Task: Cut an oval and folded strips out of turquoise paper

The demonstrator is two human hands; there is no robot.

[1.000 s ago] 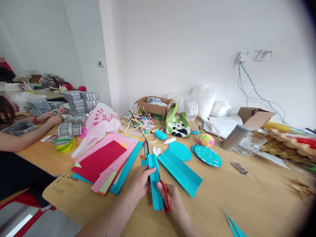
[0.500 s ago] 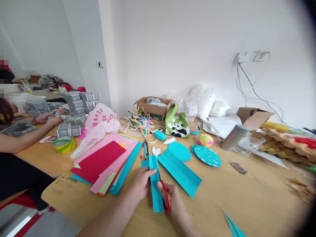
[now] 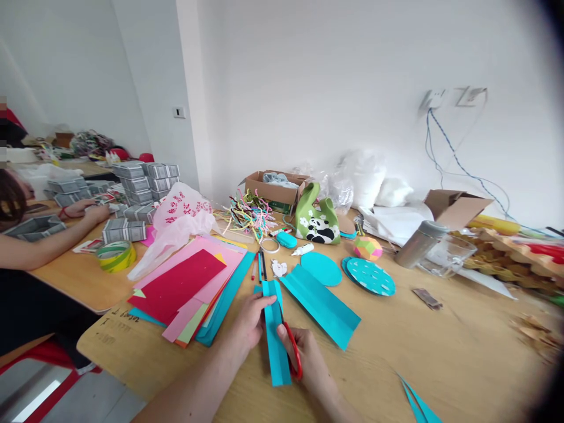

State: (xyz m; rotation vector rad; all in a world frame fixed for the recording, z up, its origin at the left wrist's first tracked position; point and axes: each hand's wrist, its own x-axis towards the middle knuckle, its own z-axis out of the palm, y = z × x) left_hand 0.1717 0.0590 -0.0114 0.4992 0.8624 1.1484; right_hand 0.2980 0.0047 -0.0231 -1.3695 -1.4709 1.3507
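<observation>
A folded strip of blue paper (image 3: 274,341) is pinched in my left hand (image 3: 252,319), thumb on top. My right hand (image 3: 305,352) is closed round the red handles of the scissors (image 3: 294,346), whose blades lie at the strip's right edge and are partly hidden by the paper. Just right of the strip lies a creased blue sheet (image 3: 324,308). Beyond it are a plain blue oval (image 3: 321,268) and a blue oval with pale marks (image 3: 372,276). Thin blue offcuts (image 3: 418,402) rest at the bottom right.
Stacked coloured paper (image 3: 180,285) lies to the left, with pens (image 3: 261,265) beside it. Farther back stand a panda bag (image 3: 318,217), a cardboard box (image 3: 275,191) and a steel flask (image 3: 420,244). A person's arms (image 3: 83,226) reach over the left table (image 3: 83,288).
Near its far end, the strip's right side now curls away from the rest along the scissors. My hands have shifted only slightly.
</observation>
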